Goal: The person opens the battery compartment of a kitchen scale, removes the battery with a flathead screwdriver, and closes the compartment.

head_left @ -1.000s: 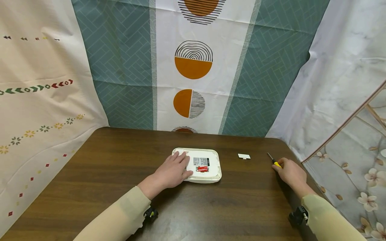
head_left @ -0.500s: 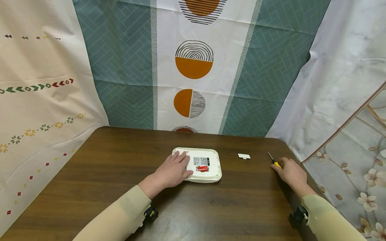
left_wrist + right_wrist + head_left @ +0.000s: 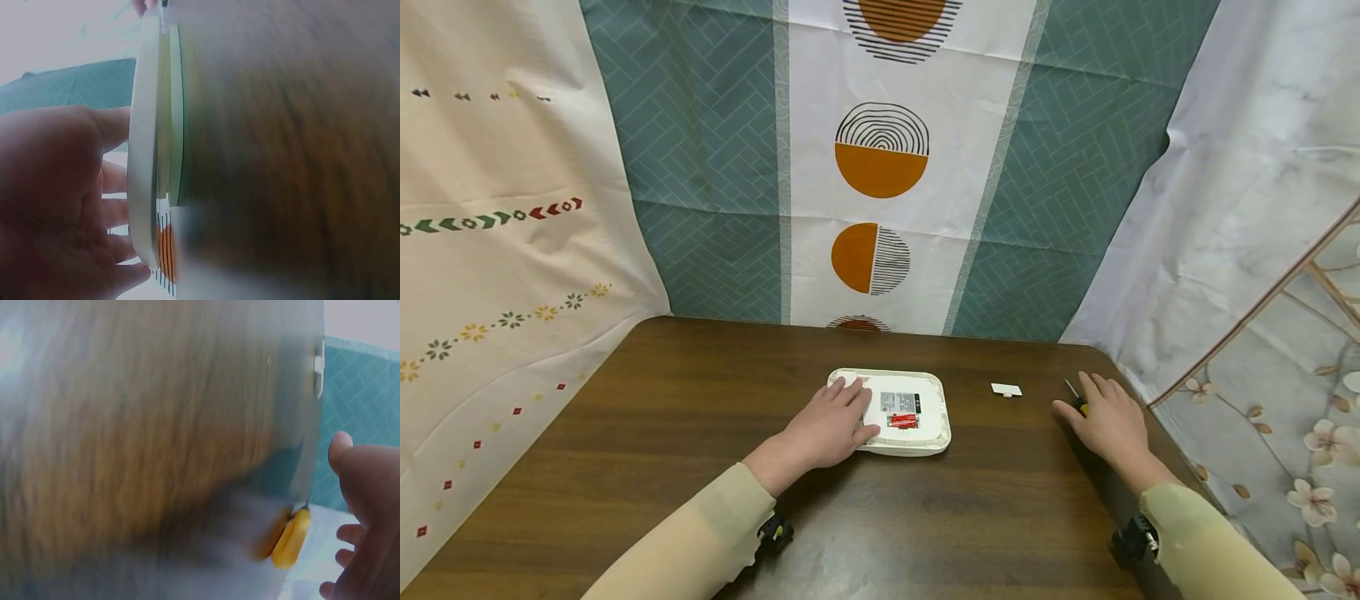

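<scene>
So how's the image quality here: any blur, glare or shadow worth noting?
Head view: mostly clear, soft sheen on the near tabletop, label print on the white device too small to read; left wrist: washed-out upper left, tabletop blurred; right wrist: bright glare at the upper left edge, tabletop grain smeared, dark shadow beside the yellow-handled screwdriver.

In the head view, a dark brown wooden table [image 3: 925, 517] fills six o'clock. A hanging cloth has a white central band [image 3: 808, 167] at twelve, printed with orange and black-lined discs [image 3: 880, 175], flanked by teal panels [image 3: 715, 167] at ten and two. At nine hangs a cream cloth [image 3: 512, 275] with rows of flowers and chevrons; at three, a marbled pale cloth [image 3: 1217, 225], its printed blossoms [image 3: 1313, 505] at four.
</scene>
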Tool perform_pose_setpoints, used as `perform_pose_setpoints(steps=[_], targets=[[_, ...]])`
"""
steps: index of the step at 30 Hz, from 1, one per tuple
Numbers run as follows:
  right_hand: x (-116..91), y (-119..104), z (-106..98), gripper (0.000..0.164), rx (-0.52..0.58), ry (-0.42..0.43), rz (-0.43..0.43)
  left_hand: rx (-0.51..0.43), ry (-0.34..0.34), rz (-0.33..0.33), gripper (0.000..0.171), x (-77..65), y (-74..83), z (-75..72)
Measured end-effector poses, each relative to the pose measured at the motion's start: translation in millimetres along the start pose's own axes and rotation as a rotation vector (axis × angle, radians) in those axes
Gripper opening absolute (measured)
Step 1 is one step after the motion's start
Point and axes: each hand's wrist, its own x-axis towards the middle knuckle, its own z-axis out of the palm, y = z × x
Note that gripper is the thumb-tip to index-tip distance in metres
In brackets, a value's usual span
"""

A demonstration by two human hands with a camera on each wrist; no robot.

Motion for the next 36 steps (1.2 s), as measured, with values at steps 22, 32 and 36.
perform_pose_setpoints(steps=[22,32,36], targets=[[6.2,-83.4,-6.0,0.086,0.079,-0.042,-0.183,-0.014,0.003,-0.008,0.069,-0.9,0.7,0.4],[4.3,-125.8,-10.3,0.078,0.107,-0.082,-0.238,0.002,-0.003,-0.014,0.071,1.2,0.0,1.4],[3.2,-140.5,-9.0,0.073,0.110,-0.078,-0.286,0.003,-0.005,-0.017,0.071,1.1,-0.3,2.2]])
